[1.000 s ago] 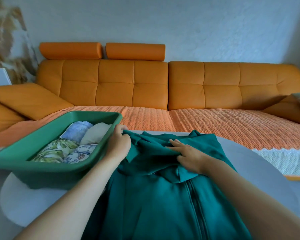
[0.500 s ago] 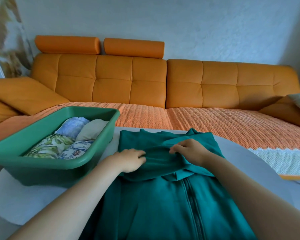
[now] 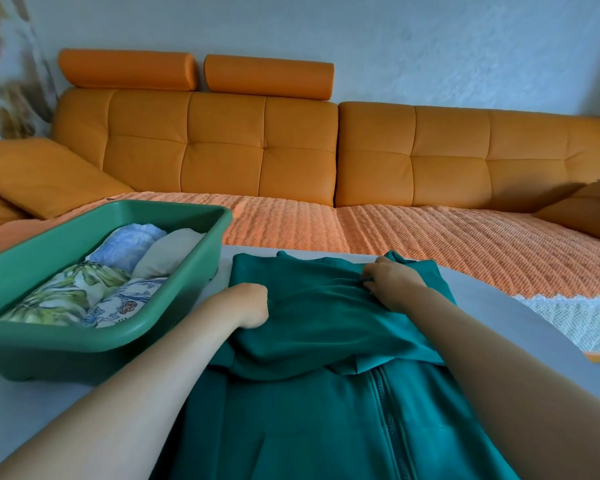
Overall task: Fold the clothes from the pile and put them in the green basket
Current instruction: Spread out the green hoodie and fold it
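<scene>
A teal zip-up jacket (image 3: 319, 344) lies spread on the grey table (image 3: 499, 317), zipper facing up, its hood folded down over the chest. My left hand (image 3: 248, 304) is closed on the hood's left edge. My right hand (image 3: 392, 280) pinches the hood fabric near the right shoulder. The green basket (image 3: 94, 344) stands on the table to the left of the jacket, close to my left forearm. Inside it lie several folded clothes: a blue one (image 3: 132, 242), a cream one (image 3: 168, 249) and two floral ones (image 3: 70, 297).
An orange sofa (image 3: 291, 150) with a woven orange throw (image 3: 430, 237) runs behind the table. Orange cushions sit at its left (image 3: 39, 174) and right (image 3: 582, 213) ends. The table's far edge curves just beyond the jacket.
My left hand has left the basket-side corner and come down onto the hood's left edge. My right hand has slid to the right along the hood. The hood now lies flatter.
</scene>
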